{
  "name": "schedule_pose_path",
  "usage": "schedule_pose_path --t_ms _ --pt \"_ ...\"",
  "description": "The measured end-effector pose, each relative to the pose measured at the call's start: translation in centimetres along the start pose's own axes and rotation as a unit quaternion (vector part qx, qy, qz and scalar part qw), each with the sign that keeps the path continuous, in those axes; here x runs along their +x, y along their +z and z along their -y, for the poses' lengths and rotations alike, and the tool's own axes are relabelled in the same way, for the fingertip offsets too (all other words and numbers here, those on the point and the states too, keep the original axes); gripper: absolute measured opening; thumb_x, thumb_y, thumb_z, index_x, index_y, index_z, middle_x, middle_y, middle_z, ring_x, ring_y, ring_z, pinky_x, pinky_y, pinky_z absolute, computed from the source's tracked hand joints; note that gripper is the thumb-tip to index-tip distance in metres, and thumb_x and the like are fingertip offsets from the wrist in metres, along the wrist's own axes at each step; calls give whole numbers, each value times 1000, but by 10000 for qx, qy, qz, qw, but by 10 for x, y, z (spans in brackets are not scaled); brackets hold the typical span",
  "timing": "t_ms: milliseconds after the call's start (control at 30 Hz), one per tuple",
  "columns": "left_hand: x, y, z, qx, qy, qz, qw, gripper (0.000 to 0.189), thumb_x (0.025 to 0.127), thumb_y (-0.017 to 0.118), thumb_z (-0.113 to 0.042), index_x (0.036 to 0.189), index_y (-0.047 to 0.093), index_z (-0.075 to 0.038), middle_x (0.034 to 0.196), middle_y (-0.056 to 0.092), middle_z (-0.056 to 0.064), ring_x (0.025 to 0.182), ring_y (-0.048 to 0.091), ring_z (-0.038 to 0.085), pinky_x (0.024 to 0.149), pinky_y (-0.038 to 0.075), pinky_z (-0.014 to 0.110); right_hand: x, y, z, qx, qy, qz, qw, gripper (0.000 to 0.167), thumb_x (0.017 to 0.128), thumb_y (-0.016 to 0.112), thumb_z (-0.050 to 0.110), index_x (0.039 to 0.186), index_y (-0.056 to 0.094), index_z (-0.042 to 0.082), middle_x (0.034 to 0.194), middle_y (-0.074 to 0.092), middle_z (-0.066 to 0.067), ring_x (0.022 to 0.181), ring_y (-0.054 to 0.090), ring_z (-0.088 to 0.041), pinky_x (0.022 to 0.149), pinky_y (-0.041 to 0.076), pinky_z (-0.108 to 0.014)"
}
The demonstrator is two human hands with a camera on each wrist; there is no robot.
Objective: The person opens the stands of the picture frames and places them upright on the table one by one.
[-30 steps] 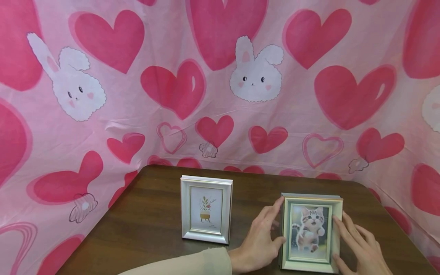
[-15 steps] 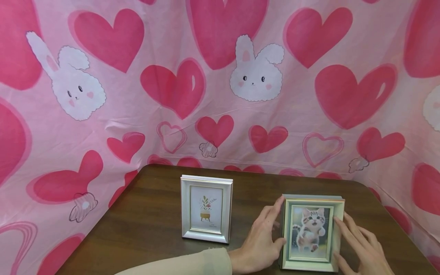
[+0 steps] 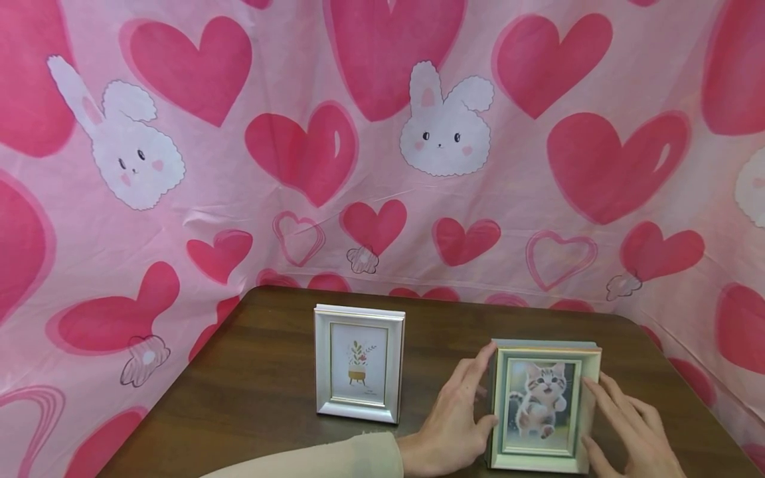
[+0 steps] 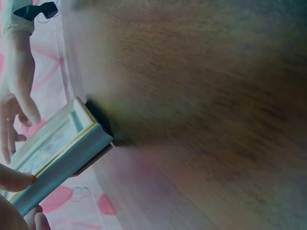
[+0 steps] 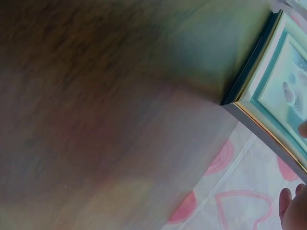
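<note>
A picture frame (image 3: 540, 355) with a kitten photo stands upright on the table at the right in the head view. My left hand (image 3: 452, 411) holds its left edge: the thumb lies at the front edge, and the other fingers reach along the side and back. On the opposite edge is my right hand (image 3: 636, 425), thumb and index fingertips overlapping the front border. From the left wrist the frame's side (image 4: 72, 155) shows, with my thumb against it. The right wrist view shows the kitten frame (image 5: 273, 72) partly cut off, with one fingertip before the picture.
A second, silver picture frame (image 3: 323, 365) with a potted plant print stands to the left on the dark wooden table (image 3: 269, 372). A pink cloth (image 3: 382, 179) with hearts and rabbit faces hangs behind and beside the table.
The kitten frame has shifted slightly to the right, its right edge most, and my right hand has moved a little with it. The left hand and the plant frame look the same.
</note>
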State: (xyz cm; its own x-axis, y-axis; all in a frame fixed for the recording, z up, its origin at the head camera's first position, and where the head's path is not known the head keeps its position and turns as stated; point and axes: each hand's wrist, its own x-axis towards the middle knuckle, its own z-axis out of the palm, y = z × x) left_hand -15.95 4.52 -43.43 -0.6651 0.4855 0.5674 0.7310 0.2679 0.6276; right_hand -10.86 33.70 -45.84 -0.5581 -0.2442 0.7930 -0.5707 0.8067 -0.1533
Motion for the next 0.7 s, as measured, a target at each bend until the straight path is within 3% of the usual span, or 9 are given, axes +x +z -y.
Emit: schedule_pose_path --t_ms 67,167,233,267,333,433,600,700 --pt "0 1 0 2 -14 -2 10000 114 82 83 10 169 17 -26 141 50 0 102 61 2 87 52 19 2 -2 6 -146 535 -174 9983 73 90 79 34 150 56 -1 135 66 -6 111 44 8 99 31 -12" --pt "-1 1 0 10 -41 5 10000 114 83 83 9 169 18 -26 141 50 -1 103 61 1 86 51 18 4 -5 17 -266 1702 -449 9840 84 74 85 3 152 55 8 114 61 24 85 44 6 69 35 -11" --pt "-2 2 -1 5 -57 8 10000 113 83 83 9 169 18 -27 141 50 -1 103 61 1 86 50 17 5 -6 23 -375 2284 -664 9706 84 67 87 -6 145 59 8 99 52 25 74 40 5 58 31 -13" --pt "-2 2 -1 0 -62 15 10000 113 83 83 9 169 18 -27 141 50 -1 103 61 1 87 50 17 6 -6 24 -395 2442 -689 9665 77 69 86 -7 140 61 7 100 53 22 73 40 5 58 31 -14" --pt "-2 1 -1 2 -81 31 10000 113 83 83 8 169 18 -27 141 50 -1 104 61 1 87 51 18 7 -6 25 -449 2607 -657 9621 63 71 87 -4 129 65 4 98 57 11 73 40 6 58 31 -13" --pt "-1 1 -1 -32 -137 67 9999 113 84 83 8 169 18 -29 142 49 -1 104 61 1 87 51 20 8 -7 21 -563 2630 -187 9630 50 75 89 4 120 66 3 93 59 -4 74 41 7 58 34 -11" --pt "-1 0 -2 -91 -199 108 9997 113 84 82 9 168 18 -30 143 49 -2 105 61 1 86 52 21 9 -6 12 -443 2463 416 9673 54 80 89 10 127 63 -1 95 64 -8 76 47 4 56 38 -14" --pt "-1 0 -2 -91 -184 110 9997 113 84 82 9 168 18 -30 143 49 -1 105 61 1 86 52 21 13 -6 7 -463 2538 890 9621 62 87 87 18 135 56 -5 94 62 -7 77 49 -6 56 40 -20"
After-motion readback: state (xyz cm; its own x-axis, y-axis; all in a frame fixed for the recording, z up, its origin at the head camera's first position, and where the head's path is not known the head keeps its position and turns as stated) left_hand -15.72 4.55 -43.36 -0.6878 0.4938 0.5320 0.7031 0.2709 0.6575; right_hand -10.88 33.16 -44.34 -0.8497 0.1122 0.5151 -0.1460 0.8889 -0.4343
